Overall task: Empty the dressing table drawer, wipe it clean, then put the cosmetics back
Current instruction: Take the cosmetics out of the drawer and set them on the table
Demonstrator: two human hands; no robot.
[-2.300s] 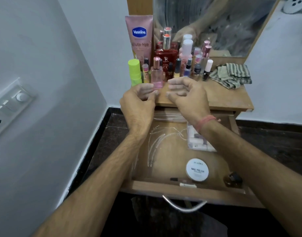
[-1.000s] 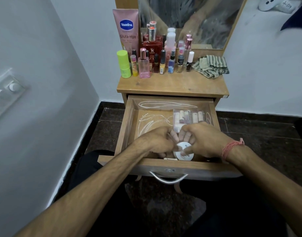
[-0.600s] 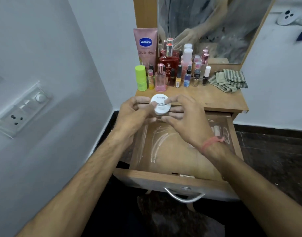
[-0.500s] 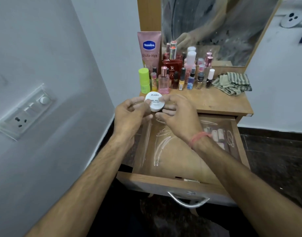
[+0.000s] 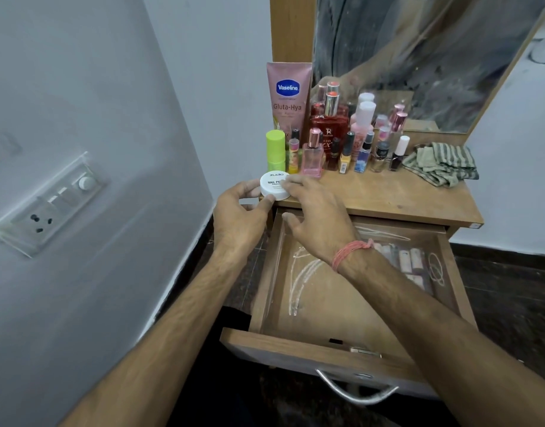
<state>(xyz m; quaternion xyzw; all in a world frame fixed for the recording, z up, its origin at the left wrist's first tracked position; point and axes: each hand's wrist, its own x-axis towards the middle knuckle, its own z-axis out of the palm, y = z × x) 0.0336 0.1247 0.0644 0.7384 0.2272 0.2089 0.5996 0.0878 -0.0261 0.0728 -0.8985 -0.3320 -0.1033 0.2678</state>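
Note:
A round white nail polish remover jar [image 5: 272, 185] sits at the front left corner of the wooden table top [image 5: 388, 195]. My left hand [image 5: 238, 217] grips its left side with thumb and fingers. My right hand [image 5: 314, 211] rests its fingertips on the jar's right side. Below, the drawer [image 5: 295, 346] stands pulled out, with white streaks on its floor, a clear box of small cosmetics [image 5: 409, 263] at the right and a small item [image 5: 365, 350] by the front wall.
Bottles crowd the back of the top: a pink Vaseline tube [image 5: 289, 97], a green stick [image 5: 275, 151], a red perfume bottle [image 5: 329, 124]. A striped cloth [image 5: 440, 163] lies at the right. A wall with a switch plate [image 5: 46, 208] stands close on the left.
Both hands lifted the white jar out of the drawer's front and carried it up and left onto the table top's front left corner.

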